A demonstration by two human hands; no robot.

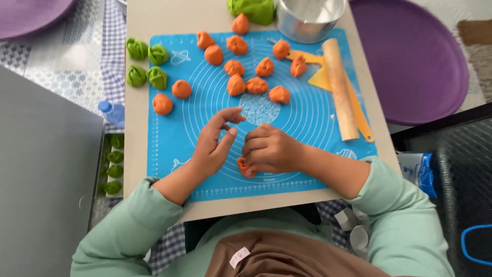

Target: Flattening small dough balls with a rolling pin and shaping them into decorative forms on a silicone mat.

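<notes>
The right hand (269, 150) is curled over a small orange dough piece (244, 167), its grip closed on the piece, which peeks out at about seven o'clock from the knuckles, low on the blue rolling mat (169, 128). The left hand (212, 146) sits just beside it at nine o'clock, its grip released: fingers spread and lifted, thumb and forefinger apart, holding nothing. The piece lies between the two hands, under the right fingertips and nearer that hand; it is too covered to tell its long axis.

Farther up the mat, around twelve o'clock from the hands, lie more shaped orange dough balls (256, 85). At two o'clock a wooden rolling pin (340, 90) rests lengthwise over a yellow scraper (320, 79). Four green dough balls (147, 64) sit on the counter (136, 154) at ten o'clock, off the mat.
</notes>
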